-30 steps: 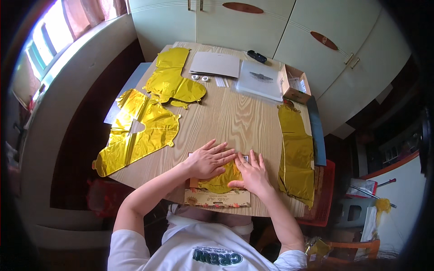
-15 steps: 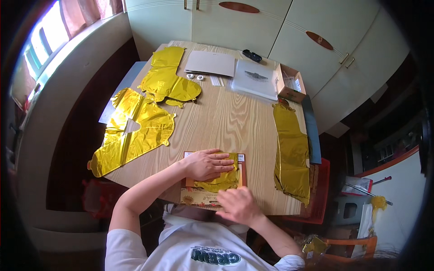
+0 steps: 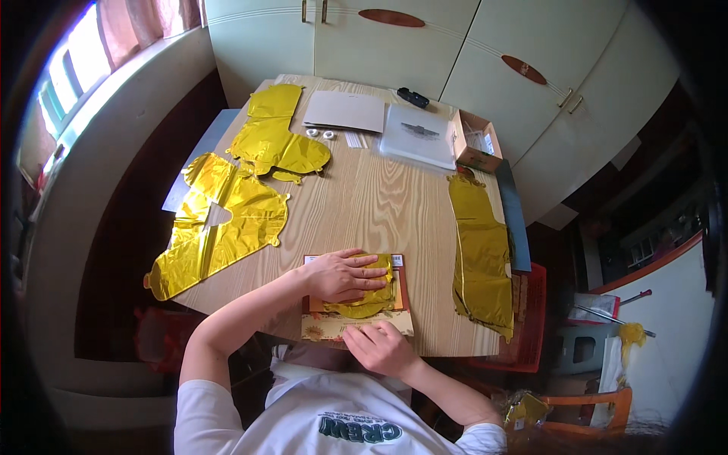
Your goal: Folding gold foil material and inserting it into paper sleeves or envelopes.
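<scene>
My left hand (image 3: 345,277) lies flat with its fingers stretched over a folded gold foil balloon (image 3: 364,308). Under the balloon is a printed card (image 3: 322,327) with orange and cream colouring, close to the table's near edge. My right hand (image 3: 379,347) has its fingers curled and pressed together at the card's lower edge, gripping it. Two flat gold foil balloons lie to the left: one with a hole in it (image 3: 250,220) and a boot-shaped one (image 3: 277,133) beyond it. A long gold foil balloon (image 3: 483,258) lies on the right side.
Along the far side of the wooden table (image 3: 371,205) lie grey sheets (image 3: 345,111), two white tape rolls (image 3: 320,135), white strips (image 3: 355,140), a clear plastic packet (image 3: 417,136), a black object (image 3: 412,97) and an open box (image 3: 478,144). Cabinets stand behind.
My right hand has moved down and left, from beside the folded balloon to the card's lower edge. The left hand stays pressed on the balloon. The view has shifted slightly.
</scene>
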### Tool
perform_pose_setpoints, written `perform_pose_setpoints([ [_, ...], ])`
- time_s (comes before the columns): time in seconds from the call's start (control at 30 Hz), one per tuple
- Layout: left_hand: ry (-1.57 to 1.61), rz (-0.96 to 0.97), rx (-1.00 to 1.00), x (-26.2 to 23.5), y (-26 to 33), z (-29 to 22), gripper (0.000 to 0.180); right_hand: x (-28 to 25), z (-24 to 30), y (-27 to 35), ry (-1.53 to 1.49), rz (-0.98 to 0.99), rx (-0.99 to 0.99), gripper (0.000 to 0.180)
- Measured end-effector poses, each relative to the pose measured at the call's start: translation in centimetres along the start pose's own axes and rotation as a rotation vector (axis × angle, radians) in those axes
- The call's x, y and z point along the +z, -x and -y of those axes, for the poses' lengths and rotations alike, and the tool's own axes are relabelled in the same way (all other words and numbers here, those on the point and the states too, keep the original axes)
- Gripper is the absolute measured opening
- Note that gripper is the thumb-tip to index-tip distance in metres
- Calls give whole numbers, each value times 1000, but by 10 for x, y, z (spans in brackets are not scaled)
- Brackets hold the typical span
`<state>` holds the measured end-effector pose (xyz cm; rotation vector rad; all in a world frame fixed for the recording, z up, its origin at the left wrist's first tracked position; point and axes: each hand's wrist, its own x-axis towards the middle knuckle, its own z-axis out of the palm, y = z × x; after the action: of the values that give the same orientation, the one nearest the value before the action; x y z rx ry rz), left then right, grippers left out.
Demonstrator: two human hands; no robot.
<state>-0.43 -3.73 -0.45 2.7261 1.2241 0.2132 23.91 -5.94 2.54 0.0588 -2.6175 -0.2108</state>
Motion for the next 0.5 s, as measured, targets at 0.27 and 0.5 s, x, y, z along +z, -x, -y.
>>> perform_pose_setpoints([
  [0.27,-3,38,-22,-6,1,1,52,6,3,6,38,23,29,21],
  [0.5,74,20,-50,-4,3,4,52,-42,7,13,87,1,-25,19],
])
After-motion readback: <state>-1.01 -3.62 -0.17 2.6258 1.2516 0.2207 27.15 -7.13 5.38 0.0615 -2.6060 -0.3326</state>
